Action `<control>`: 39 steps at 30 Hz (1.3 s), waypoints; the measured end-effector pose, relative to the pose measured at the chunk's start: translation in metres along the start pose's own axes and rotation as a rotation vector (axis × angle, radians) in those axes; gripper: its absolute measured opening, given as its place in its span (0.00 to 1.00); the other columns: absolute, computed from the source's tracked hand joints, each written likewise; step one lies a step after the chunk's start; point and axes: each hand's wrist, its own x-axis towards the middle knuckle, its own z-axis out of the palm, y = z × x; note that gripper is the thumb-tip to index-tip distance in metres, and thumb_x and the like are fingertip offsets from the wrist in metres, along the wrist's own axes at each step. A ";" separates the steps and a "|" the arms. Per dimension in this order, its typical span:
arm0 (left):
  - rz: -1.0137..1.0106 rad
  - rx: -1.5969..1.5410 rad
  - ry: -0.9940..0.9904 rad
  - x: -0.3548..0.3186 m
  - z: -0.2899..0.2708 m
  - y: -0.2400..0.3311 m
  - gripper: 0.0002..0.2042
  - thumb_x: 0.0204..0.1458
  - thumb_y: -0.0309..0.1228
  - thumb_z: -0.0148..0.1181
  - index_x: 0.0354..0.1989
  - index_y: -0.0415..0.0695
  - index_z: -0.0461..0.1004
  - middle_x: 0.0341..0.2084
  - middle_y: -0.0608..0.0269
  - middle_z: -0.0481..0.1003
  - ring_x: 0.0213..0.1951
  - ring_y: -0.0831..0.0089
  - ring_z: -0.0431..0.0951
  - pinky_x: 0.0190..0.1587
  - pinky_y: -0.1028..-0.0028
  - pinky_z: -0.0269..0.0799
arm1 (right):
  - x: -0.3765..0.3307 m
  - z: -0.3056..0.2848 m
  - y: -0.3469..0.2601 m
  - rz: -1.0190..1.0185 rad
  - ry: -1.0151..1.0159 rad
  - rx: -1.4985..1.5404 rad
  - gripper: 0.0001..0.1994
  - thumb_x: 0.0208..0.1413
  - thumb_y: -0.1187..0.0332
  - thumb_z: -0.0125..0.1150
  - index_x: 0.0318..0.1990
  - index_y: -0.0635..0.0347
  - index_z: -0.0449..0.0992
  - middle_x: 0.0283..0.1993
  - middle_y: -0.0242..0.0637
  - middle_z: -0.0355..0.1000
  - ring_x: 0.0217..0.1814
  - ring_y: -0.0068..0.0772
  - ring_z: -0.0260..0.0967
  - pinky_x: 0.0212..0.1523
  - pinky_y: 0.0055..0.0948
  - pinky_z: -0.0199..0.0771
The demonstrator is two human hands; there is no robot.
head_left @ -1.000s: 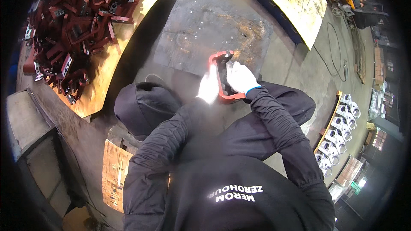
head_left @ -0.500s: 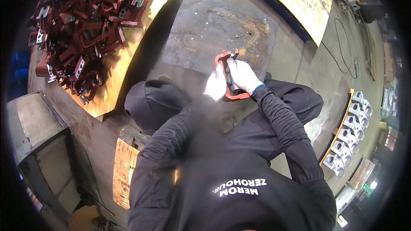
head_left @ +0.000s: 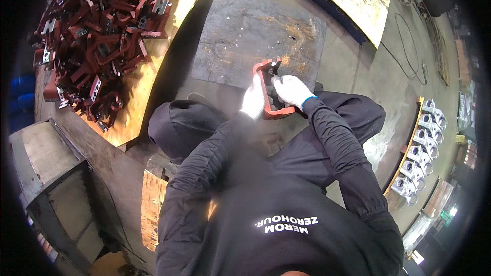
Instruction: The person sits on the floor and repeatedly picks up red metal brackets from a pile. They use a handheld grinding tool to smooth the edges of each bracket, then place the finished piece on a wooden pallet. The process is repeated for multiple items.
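Note:
A red-painted metal bracket (head_left: 259, 68), roughly C-shaped, stands over the near edge of the dark worktop, in front of my lap. My left hand (head_left: 253, 98), in a white glove, grips its left side from outside. Also in a white glove, with a blue cuff, my right hand (head_left: 294, 91) reaches into the bracket's open side. Its fingers are curled together against the inner faces, and whatever they hold is hidden. Something dark grey shows below those fingers, inside the bracket, too unclear to name.
A large heap of similar red brackets (head_left: 97, 46) lies on a wooden board (head_left: 134, 105) at the left. The worn dark worktop (head_left: 230, 36) is ahead. Silvery ring-ended metal parts (head_left: 420, 148) stand in rows at the right. A grey metal cabinet (head_left: 48, 148) is at lower left.
My right hand has drawn slightly lower within the bracket, and its grip has turned. The bracket and my left hand have shifted a little left. The whole view has moved slightly.

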 end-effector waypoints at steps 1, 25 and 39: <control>0.006 -0.003 -0.017 0.000 0.000 0.000 0.34 0.60 0.60 0.38 0.54 0.38 0.66 0.39 0.58 0.71 0.37 0.70 0.72 0.37 0.70 0.69 | 0.000 -0.001 -0.001 -0.003 0.050 -0.028 0.25 0.62 0.50 0.43 0.32 0.68 0.75 0.30 0.56 0.74 0.37 0.56 0.73 0.41 0.45 0.69; 0.139 0.291 0.095 0.004 0.001 -0.010 0.33 0.63 0.56 0.34 0.50 0.34 0.70 0.39 0.47 0.76 0.44 0.59 0.76 0.47 0.67 0.68 | 0.015 0.018 -0.006 0.092 0.063 -0.008 0.23 0.61 0.52 0.42 0.34 0.65 0.75 0.38 0.57 0.74 0.45 0.58 0.71 0.46 0.47 0.69; 0.203 0.501 0.107 0.024 -0.007 -0.031 0.35 0.62 0.58 0.31 0.46 0.33 0.71 0.38 0.37 0.76 0.45 0.46 0.76 0.48 0.59 0.68 | 0.008 0.016 0.004 0.063 0.246 0.232 0.24 0.62 0.52 0.48 0.26 0.67 0.75 0.18 0.45 0.70 0.16 0.39 0.66 0.23 0.36 0.66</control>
